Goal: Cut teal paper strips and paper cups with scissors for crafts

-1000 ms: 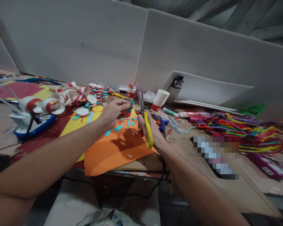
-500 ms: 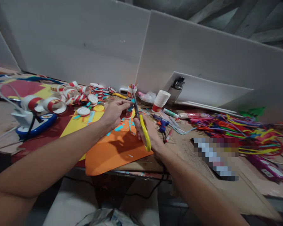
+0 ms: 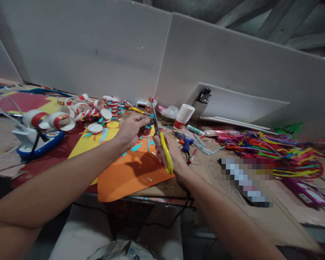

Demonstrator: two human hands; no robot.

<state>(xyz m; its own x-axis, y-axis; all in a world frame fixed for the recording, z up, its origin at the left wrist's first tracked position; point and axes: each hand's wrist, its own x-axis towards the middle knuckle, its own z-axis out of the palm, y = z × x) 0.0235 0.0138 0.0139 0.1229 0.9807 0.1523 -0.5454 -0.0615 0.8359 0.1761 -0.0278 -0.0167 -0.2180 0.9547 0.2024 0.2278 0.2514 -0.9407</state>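
Note:
My left hand pinches a small teal paper piece above the orange paper sheet. My right hand is closed round the yellow-handled scissors, whose blades point up and left and meet the teal piece. Teal paper scraps lie on the orange and yellow sheets below both hands.
Red-and-white paper rings and round discs lie at the left beside a blue-and-white device. A stack of paper cups, a dark bottle, a blue glue gun and a heap of coloured pipe cleaners fill the right. White boards stand behind.
The scissors have tilted from upright to lean left, bringing the blades onto the teal piece in my left hand. Both hands have drawn slightly closer together.

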